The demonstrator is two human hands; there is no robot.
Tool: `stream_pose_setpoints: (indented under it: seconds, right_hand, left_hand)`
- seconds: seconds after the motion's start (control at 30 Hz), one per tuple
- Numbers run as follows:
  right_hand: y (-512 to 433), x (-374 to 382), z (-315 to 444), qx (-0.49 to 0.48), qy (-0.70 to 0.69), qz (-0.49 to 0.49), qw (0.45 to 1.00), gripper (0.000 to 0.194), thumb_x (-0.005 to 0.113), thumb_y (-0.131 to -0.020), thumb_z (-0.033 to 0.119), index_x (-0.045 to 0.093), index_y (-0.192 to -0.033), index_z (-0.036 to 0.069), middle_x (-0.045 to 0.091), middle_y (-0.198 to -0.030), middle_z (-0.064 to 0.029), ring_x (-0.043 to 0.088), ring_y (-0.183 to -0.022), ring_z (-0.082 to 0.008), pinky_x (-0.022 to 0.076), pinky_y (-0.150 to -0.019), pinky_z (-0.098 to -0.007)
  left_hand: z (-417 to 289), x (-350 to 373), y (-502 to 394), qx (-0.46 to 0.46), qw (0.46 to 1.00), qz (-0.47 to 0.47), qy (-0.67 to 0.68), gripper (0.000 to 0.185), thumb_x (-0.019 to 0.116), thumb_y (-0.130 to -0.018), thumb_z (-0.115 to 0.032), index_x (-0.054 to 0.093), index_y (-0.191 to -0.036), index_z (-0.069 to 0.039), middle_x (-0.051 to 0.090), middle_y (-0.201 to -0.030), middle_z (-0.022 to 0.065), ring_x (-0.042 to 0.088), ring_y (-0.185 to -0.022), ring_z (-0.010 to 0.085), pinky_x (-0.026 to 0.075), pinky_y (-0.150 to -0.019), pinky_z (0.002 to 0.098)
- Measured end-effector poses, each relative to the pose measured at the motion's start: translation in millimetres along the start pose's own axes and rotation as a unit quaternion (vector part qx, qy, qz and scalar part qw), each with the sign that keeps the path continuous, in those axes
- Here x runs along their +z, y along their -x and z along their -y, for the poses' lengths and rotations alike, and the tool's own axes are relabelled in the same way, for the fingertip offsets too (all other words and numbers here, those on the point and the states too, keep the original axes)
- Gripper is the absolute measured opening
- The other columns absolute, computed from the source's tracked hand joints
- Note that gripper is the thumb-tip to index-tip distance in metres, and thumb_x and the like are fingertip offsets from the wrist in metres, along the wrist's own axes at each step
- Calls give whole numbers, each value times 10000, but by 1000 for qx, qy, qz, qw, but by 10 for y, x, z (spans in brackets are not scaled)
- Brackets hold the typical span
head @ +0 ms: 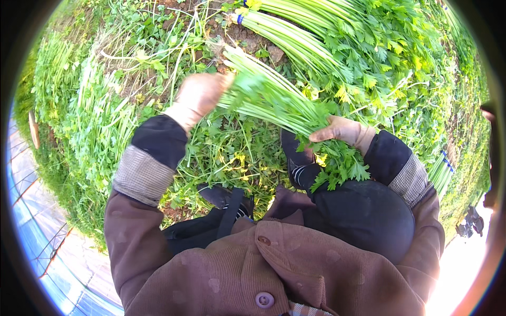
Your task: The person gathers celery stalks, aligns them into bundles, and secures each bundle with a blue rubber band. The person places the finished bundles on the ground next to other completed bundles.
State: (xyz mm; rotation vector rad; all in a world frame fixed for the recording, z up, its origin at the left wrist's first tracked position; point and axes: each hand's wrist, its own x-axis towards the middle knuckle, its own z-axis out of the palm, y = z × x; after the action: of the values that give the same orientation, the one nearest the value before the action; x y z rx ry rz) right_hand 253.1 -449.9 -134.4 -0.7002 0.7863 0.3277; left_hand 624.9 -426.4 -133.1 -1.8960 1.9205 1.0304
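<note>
My right hand grips a bunch of celery at its leafy end, thumb across the top. The bunch slants up and left, and its pale root end points away from me. My left hand is blurred by motion beside the root end, fingers curled. Blurred celery leaves trail from its fingertips over the stalks. Leaves below my right hand hang over my dark-clad knee. Just beyond lies another celery bunch, bound near the root with a blue band.
A further banded bunch lies at the top. Loose stalks and leaves cover the ground on the left, with bare soil ahead. More bundled stalks lie at the right. My shoes stand among trimmings. Plastic sheeting edges the lower left.
</note>
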Motion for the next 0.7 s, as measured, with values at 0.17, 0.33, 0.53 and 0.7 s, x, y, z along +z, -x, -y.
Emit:
stream_pose_setpoints:
  seconds: [0.17, 0.33, 0.53, 0.7]
  right_hand:
    - [109, 75, 138, -63, -40, 60, 995, 590, 808, -861, 169, 553, -1374, 27, 663, -1233, -56, 614, -1088, -149, 503, -957, -320]
    - [162, 144, 347, -141, -47, 75, 986, 669, 809, -839, 123, 504, -1428, 40, 642, -1268, -59, 598, -1148, -171, 501, -980, -331]
    - [108, 131, 275, -55, -51, -22, 997, 406, 745, -897, 99, 612, -1271, 14, 706, -1070, -43, 669, -960, -164, 545, -864, -319]
    - [44, 106, 191, -41, -64, -5, 997, 457, 775, -881, 124, 611, -1290, 1, 710, -1134, -60, 667, -1000, -158, 521, -933, -311]
  left_hand:
    - [966, -974, 95, -23, 848, -258, 462, 320, 523, -1054, -339, 688, -1160, -86, 710, -872, 31, 630, -631, 102, 514, -624, 250]
    - [1634, -2053, 359, -90, 789, -532, 293, 421, 591, -1014, -426, 716, -1134, -43, 742, -972, 75, 662, -749, 137, 556, -744, 267]
    - [1860, -2262, 237, -210, 897, -372, 110, 562, 670, -960, -372, 572, -1319, 49, 706, -1137, 196, 713, -947, 255, 571, -891, 342]
    - [1139, -698, -150, -10, 936, -333, 116, 743, 718, -922, -361, 420, -1477, 33, 483, -1480, 258, 483, -1380, 344, 392, -1139, 373]
